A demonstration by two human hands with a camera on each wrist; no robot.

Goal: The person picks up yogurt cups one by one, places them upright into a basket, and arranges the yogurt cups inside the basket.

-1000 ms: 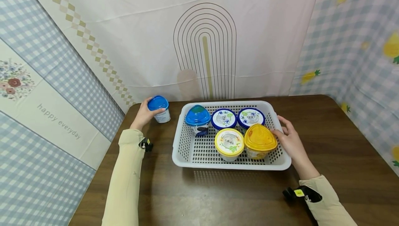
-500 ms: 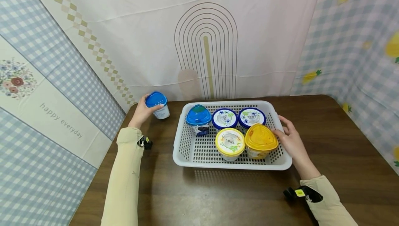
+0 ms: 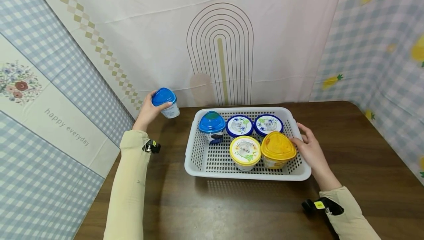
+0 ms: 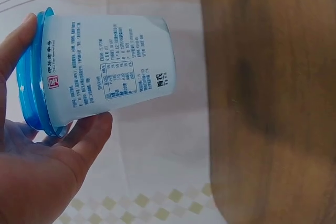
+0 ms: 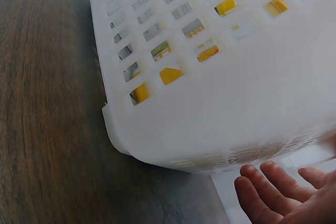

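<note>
My left hand [image 3: 148, 110] grips a yogurt cup [image 4: 113, 66] by its blue domed lid [image 3: 163, 96], thumb on one side and fingers on the other. The cup is tilted, up off the table at the back left; its white side with small print faces the left wrist camera. At the right end of the white plastic basket [image 3: 246, 176], my right hand [image 3: 311, 153] holds the rim, thumb over the edge and fingers along the outer wall. Inside stand a blue-lidded cup [image 3: 212, 126], two cups with dark blue rims [image 3: 240, 126], a yellow-rimmed cup [image 3: 245, 151] and a yellow-lidded cup [image 3: 278, 148].
The basket rests on a dark brown wooden table [image 3: 212, 214]. A pale printed cloth [image 3: 159, 48] hangs behind the table's back edge. Blue checked cloth [image 3: 36, 188] covers the left side, and checked cloth with a fruit print [image 3: 391, 122] the right.
My left hand has lifted the blue-lidded yogurt cup off the table, up and slightly left, and the cup has tilted. The right hand stays at the basket rim.
</note>
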